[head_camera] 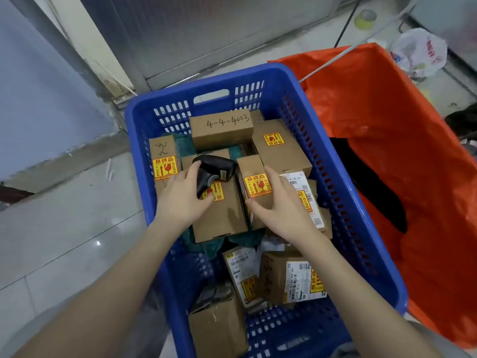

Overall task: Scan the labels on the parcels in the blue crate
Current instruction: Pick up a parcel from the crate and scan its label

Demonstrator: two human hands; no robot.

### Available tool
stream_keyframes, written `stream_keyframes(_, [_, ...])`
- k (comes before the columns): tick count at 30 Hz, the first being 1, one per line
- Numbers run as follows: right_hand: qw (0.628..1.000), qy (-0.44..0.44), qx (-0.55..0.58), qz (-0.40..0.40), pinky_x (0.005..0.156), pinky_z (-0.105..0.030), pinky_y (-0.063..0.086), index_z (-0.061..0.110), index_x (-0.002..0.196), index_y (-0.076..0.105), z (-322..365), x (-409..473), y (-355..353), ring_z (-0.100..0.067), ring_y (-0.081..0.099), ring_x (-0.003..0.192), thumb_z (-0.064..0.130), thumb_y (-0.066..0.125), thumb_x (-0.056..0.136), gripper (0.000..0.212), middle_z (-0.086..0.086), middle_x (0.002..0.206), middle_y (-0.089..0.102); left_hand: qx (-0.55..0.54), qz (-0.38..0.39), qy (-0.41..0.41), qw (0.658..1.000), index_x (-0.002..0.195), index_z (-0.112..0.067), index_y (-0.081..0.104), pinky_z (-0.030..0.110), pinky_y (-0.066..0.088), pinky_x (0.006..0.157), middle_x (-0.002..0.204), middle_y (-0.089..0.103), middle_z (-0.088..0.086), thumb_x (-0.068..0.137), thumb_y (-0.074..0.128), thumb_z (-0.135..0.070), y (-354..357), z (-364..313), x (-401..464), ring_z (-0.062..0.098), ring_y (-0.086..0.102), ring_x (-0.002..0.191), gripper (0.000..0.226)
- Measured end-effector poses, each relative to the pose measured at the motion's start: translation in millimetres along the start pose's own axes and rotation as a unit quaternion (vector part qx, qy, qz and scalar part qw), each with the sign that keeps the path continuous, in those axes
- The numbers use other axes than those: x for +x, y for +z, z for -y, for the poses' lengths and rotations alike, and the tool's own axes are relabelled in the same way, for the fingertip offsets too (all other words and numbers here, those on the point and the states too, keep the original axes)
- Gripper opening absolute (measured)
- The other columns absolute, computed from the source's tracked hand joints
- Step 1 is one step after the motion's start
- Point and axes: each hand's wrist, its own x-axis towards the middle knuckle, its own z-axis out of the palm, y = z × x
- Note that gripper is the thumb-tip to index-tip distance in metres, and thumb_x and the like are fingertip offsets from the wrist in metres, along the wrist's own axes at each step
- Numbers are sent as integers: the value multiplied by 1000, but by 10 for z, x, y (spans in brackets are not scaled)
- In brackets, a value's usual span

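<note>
- Filling the blue crate were brown cardboard parcels, many w/ yellow-and-red fragile stickers; some carried white barcode labels.
- Far box had "4-4-4003" handwritten on its side.
- Near end held a labelled parcel w/ white label facing up, plus a plain box at the near-left corner.
- Left hand was wrapped round the grip of a black scanner, fingers curled on the handle; scanner head pointed right and far, over the mid box.
- Right hand lay on the upright box just right of the scanner, fingers spread moderately, thumb at its near-left edge; couldn't tell if it was truly gripping or just resting.
- Orange bag sat right of the crate, touching its wall.
</note>
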Motion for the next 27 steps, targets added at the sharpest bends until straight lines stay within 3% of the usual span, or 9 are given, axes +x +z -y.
stream_keyframes(8, [999, 31, -29, 7, 106, -39, 33, 25, 150, 11, -20, 115, 108, -26, 30, 137, 40, 63, 85, 84, -8, 149, 34, 42, -23, -9, 999, 144, -22, 22, 40, 55, 67, 117, 62, 12, 80, 66, -29, 76, 17, 112, 31, 61, 97, 78])
stream_keyframes(13, [999, 44, -23, 0, 103, -43, 37, 22, 149, 15, -33, 152, 129, -29, 33, 132, 31, 63, 85, 81, -10, 141, 43, 29, -35, -9, 999, 142, -23, 25, 33, 44, 57, 115, 62, 10, 80, 68, -27, 53, 5, 122, 32, 63, 92, 76])
stream_keyframes(18, [998, 56, 28, -28, 96, -46, 46, 23, 145, 23, -29, 128, 57, -26, 48, 115, 29, 65, 80, 77, -8, 124, 54, 12, -41, -7, 999, 142, -22, 27, 32, 42, 61, 121, 60, 11, 77, 70, -29, -30, -41, 102, 32, 62, 97, 78])
stream_keyframes(23, [993, 69, 85, -51, 81, -37, 54, 27, 145, 19, -45, 20, -90, -18, 61, 99, 31, 65, 81, 79, -1, 120, 58, -50, -59, 5, 997, 146, -20, 24, 36, 46, 77, 134, 52, 8, 73, 73, -28, -186, -173, 78, 28, 55, 114, 88])
stream_keyframes(27, [985, 75, 139, -68, 74, -34, 55, 31, 146, 16, -33, -69, -282, -15, 62, 93, 30, 63, 83, 78, -1, 132, 54, -120, -79, 8, 990, 137, -18, 40, 29, 38, 75, 116, 50, 6, 73, 74, -24, -369, -339, 16, 17, 48, 101, 73])
